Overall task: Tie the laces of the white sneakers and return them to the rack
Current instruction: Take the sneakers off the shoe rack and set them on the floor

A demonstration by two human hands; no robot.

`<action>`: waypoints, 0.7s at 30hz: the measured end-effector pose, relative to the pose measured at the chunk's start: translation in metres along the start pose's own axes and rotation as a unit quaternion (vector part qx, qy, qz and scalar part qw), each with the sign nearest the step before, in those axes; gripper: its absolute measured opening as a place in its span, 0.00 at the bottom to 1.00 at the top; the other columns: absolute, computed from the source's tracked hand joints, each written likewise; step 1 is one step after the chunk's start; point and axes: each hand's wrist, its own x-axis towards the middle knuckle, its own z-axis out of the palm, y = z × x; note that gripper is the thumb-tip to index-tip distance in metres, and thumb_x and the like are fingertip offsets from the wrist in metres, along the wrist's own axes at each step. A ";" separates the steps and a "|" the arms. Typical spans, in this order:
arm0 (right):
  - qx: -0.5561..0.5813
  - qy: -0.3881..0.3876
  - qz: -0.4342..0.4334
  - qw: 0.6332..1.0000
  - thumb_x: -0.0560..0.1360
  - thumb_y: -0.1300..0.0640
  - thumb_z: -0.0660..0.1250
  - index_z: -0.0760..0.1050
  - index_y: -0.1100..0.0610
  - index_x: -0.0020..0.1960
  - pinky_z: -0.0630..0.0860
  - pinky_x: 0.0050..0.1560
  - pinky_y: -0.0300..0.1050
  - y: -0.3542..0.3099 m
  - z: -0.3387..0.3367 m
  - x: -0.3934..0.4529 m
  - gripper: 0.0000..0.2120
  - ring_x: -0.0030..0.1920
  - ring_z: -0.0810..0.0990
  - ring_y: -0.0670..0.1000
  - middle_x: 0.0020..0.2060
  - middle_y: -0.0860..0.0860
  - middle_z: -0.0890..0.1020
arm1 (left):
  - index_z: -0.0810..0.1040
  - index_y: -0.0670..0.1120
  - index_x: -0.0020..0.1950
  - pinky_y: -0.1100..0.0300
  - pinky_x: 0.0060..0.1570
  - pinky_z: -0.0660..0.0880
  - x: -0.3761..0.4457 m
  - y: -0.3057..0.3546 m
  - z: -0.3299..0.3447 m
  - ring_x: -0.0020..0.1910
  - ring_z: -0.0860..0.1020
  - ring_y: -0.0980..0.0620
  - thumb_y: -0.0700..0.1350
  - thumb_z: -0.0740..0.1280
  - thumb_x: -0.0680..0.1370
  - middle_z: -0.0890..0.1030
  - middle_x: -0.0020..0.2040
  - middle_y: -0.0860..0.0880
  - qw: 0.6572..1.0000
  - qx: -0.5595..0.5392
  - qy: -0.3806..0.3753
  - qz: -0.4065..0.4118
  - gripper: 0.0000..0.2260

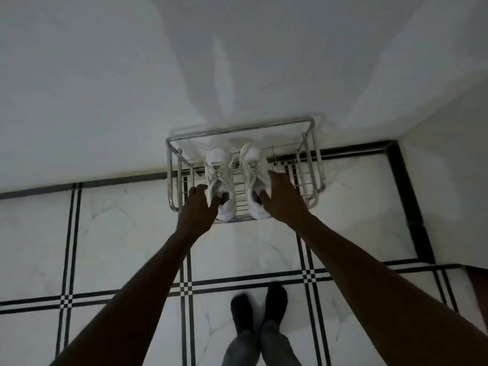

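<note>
Metal rack (174, 165): chrome wire frame, standing against the white wall (105, 75) on the tiled floor (118, 233). It is holding two white sneakers side by side on its top shelf, toes pointing to the wall, heels toward the person.

Left sneaker (217, 170): white all over, laces (217, 172) crossing the tongue; whether they are knotted is not showing clearly. The left hand (198, 207) is reaching into the heel opening, fingers curling around the collar and pinching it.

Right sneaker (254, 167): same make and colour, one lace end looping loose over its inner side near the toe. The right hand (282, 196) is lying over the outer side, thumb dipping into the heel opening, fingers spreading along the upper and gripping it.

Below: the person's feet in dark socks (260, 310) are standing on the floor, well apart from the rack.
</note>
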 end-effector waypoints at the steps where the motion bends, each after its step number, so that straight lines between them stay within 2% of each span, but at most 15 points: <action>1: 0.015 -0.005 0.015 1.000 0.75 0.45 0.61 0.65 0.60 0.70 0.77 0.56 0.63 0.007 0.010 0.011 0.29 0.62 0.76 0.65 0.64 0.63 0.73 | 0.68 0.43 0.74 0.44 0.61 0.76 0.012 -0.006 0.009 0.64 0.77 0.40 0.61 0.62 0.81 0.72 0.71 0.41 1.000 -0.015 0.004 -0.016 0.29; 4: 0.040 -0.037 0.060 0.997 0.77 0.49 0.63 0.64 0.62 0.72 0.77 0.59 0.61 0.029 0.037 0.045 0.29 0.62 0.76 0.65 0.64 0.65 0.73 | 0.66 0.39 0.74 0.48 0.62 0.72 0.048 -0.025 0.034 0.68 0.74 0.39 0.55 0.65 0.81 0.71 0.72 0.39 0.998 -0.026 -0.001 -0.061 0.27; 7: 0.053 -0.052 0.083 0.994 0.78 0.53 0.65 0.63 0.65 0.72 0.75 0.58 0.54 0.046 0.059 0.075 0.28 0.62 0.76 0.65 0.64 0.66 0.73 | 0.66 0.36 0.73 0.52 0.59 0.70 0.084 -0.041 0.054 0.69 0.72 0.38 0.49 0.65 0.82 0.71 0.71 0.37 0.995 -0.044 -0.003 -0.090 0.25; 9: 0.064 -0.062 0.099 0.991 0.78 0.52 0.66 0.64 0.65 0.71 0.75 0.55 0.50 0.053 0.068 0.091 0.28 0.61 0.77 0.64 0.62 0.66 0.75 | 0.69 0.38 0.70 0.51 0.55 0.74 0.103 -0.046 0.061 0.65 0.75 0.38 0.50 0.65 0.80 0.75 0.66 0.38 0.993 -0.058 -0.013 -0.101 0.23; 11: 0.087 -0.076 0.111 0.987 0.77 0.49 0.66 0.65 0.63 0.70 0.78 0.56 0.51 0.059 0.073 0.102 0.28 0.60 0.78 0.63 0.60 0.64 0.77 | 0.71 0.39 0.65 0.47 0.51 0.79 0.111 -0.053 0.068 0.57 0.79 0.40 0.52 0.65 0.78 0.79 0.58 0.41 0.992 -0.074 -0.015 -0.101 0.22; 13: 0.103 -0.077 0.132 0.983 0.77 0.50 0.67 0.64 0.60 0.70 0.79 0.54 0.50 0.064 0.076 0.110 0.27 0.60 0.80 0.61 0.59 0.61 0.79 | 0.69 0.39 0.65 0.49 0.46 0.79 0.116 -0.055 0.073 0.51 0.79 0.44 0.47 0.66 0.79 0.78 0.54 0.46 0.990 -0.086 -0.018 -0.112 0.19; 15: 0.112 -0.072 0.143 0.981 0.77 0.52 0.68 0.64 0.59 0.71 0.77 0.51 0.47 0.066 0.077 0.117 0.27 0.59 0.81 0.61 0.59 0.60 0.80 | 0.68 0.40 0.65 0.48 0.45 0.80 0.120 -0.058 0.073 0.48 0.81 0.43 0.46 0.67 0.79 0.79 0.53 0.46 0.988 -0.094 -0.020 -0.119 0.18; 18: 0.146 -0.069 0.148 0.976 0.76 0.52 0.70 0.62 0.57 0.72 0.81 0.54 0.53 0.071 0.078 0.118 0.29 0.58 0.82 0.60 0.59 0.60 0.81 | 0.71 0.42 0.63 0.41 0.43 0.83 0.120 -0.064 0.075 0.46 0.83 0.40 0.46 0.66 0.80 0.82 0.53 0.43 0.985 -0.116 -0.034 -0.126 0.15; 21: 0.166 -0.088 0.172 0.967 0.75 0.54 0.72 0.59 0.57 0.77 0.81 0.56 0.54 0.077 0.078 0.114 0.35 0.57 0.82 0.59 0.60 0.59 0.81 | 0.70 0.42 0.70 0.46 0.48 0.82 0.118 -0.069 0.077 0.50 0.82 0.45 0.43 0.68 0.80 0.80 0.52 0.48 0.983 -0.140 -0.029 -0.113 0.20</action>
